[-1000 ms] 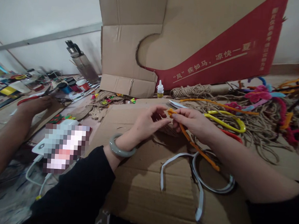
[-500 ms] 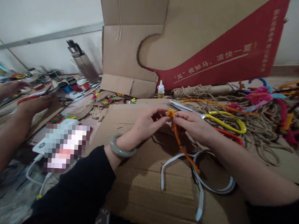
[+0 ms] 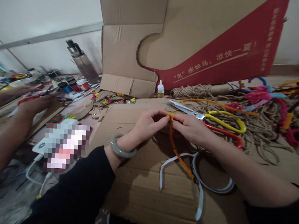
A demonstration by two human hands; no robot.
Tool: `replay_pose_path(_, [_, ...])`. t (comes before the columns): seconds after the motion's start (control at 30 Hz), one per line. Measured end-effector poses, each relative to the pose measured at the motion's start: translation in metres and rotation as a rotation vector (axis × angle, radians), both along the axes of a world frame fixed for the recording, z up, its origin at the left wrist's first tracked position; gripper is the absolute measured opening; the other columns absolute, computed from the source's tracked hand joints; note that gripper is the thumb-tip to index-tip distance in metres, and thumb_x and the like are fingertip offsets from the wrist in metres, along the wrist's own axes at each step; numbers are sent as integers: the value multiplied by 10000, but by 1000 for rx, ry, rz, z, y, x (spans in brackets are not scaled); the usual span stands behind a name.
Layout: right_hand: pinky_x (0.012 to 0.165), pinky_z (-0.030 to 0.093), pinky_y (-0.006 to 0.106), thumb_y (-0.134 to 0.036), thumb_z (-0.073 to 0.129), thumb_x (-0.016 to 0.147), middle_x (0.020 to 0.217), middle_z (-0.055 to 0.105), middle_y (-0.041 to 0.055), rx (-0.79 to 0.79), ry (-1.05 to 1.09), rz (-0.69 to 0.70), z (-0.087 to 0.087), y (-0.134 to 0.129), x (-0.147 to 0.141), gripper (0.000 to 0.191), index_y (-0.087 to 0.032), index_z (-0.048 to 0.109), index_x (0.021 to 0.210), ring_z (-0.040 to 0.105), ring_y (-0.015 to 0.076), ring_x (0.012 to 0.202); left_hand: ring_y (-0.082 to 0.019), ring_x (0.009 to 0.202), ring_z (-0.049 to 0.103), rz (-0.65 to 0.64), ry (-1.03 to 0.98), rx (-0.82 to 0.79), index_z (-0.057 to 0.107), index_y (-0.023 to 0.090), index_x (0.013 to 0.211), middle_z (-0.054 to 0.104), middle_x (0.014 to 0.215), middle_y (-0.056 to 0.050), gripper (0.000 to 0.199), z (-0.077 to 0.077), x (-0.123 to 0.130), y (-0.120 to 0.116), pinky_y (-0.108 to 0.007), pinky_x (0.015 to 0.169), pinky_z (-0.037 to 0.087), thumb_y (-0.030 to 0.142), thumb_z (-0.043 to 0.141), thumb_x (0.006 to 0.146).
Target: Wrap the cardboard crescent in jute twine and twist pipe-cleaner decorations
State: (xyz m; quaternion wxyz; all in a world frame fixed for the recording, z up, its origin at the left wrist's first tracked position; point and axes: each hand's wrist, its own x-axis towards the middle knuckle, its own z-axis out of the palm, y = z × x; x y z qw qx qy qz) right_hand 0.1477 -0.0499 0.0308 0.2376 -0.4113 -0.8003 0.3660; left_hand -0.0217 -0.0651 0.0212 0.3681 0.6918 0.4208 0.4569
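My left hand and right hand pinch an orange pipe cleaner by its bunched top, needing fine fingertip control.

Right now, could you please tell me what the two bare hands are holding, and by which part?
The left hand and right hand pinch the orange fuzzy stem at its bunched upper end.

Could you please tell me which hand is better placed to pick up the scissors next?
Probably the right hand: it is nearer the open scissors, whose handles lie on its side. Both it and the left hand now pinch the orange stem.
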Motion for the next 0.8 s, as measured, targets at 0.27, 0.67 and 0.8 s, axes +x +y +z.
replay_pose_path(0.27, [638, 414, 290, -378, 552, 785, 817, 674, 52, 157, 5, -159, 0, -4, 1, 257, -184, 634, 932, 580, 173, 695, -101, 657, 595, 44, 71, -52, 655, 142, 781, 678, 738, -18, 87, 0, 0, 0, -226, 636, 485, 187, 591, 743])
replay_pose_path(0.67, [613, 389, 252, -194, 492, 766, 696, 613, 9, 323, 95, -116, -4, -3, 0, 111, -198, 603, 763, 526, 132, 638, -72, 573, 563, 36, -162, -294, 645, 125, 747, 637, 670, 1, 101, 4, 5, -4, -209, 581, 483, 215, 634, 702])
replay_pose_path(0.8, [648, 402, 263, -161, 495, 735, 725, 629, 15, 341, 117, -90, -3, -3, 0, 118, -208, 603, 740, 539, 142, 672, -45, 494, 532, 41, -285, -446, 619, 120, 706, 595, 601, 21, 102, 4, 6, -4, -169, 499, 442, 207, 661, 672])
